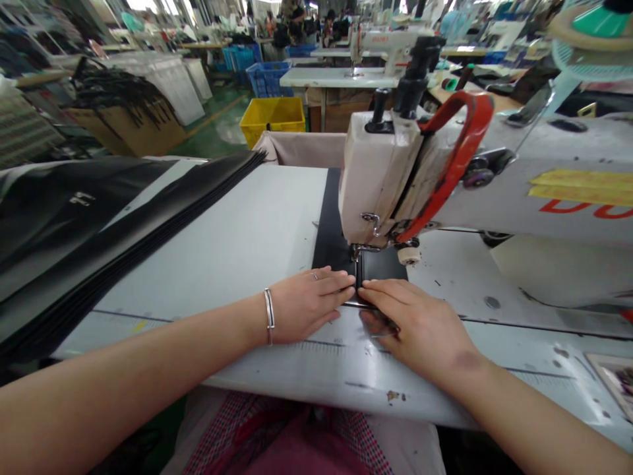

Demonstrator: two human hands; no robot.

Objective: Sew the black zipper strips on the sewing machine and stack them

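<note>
A flat black sheet (330,231), leather-like, lies under the needle area of a white sewing machine (370,178). A narrow raised strip or seam runs along it, below the presser foot (355,253). My left hand (311,300), with a silver bracelet (269,316) at the wrist, rests flat on the sheet's near left part, fingers stretched out. On the other side of the seam, my right hand (413,320) presses its extended fingers on the sheet's near edge. Its thumb side hangs over the white table (316,369). The fingertips of both hands almost meet at the seam.
A stack of black sheets (163,224) covers the table's left side. A red curved lever or guard (452,152) sits on the machine head. Behind the table stand a yellow crate (274,115), a blue crate (270,78) and another sewing machine (380,46). People are blurred far off.
</note>
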